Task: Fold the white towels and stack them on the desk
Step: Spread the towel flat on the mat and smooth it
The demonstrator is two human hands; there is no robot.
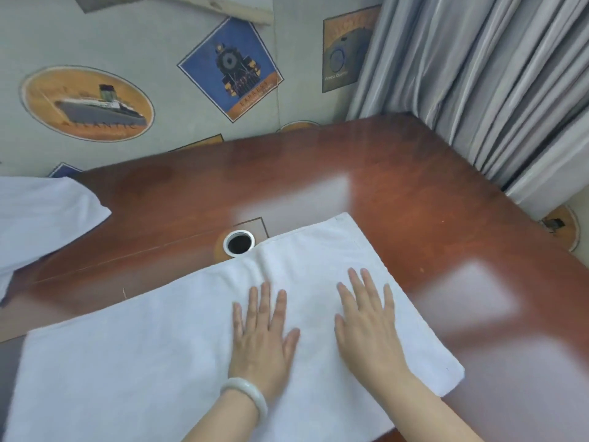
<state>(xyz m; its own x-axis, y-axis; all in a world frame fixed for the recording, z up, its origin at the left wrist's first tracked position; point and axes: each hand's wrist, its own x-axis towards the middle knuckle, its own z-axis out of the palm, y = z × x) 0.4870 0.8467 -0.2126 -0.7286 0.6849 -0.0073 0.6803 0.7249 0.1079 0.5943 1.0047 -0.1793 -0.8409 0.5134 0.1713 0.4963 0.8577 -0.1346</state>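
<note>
The white towel lies spread on the near surface; the left hand and right hand press flat on its right half, fingers straight and apart, gripping nothing; stroking outward to the hems should keep the fold square. Its far edge runs just beside the cable hole; open wood lies to the right; a second towel sits far left.

bare desk right of towel; curtain borders it.

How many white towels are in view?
2. The spread towel lies on the desk under the left hand and right hand. The second towel sits at the desk's left edge, cut off by the frame; more may lie outside it.
</note>
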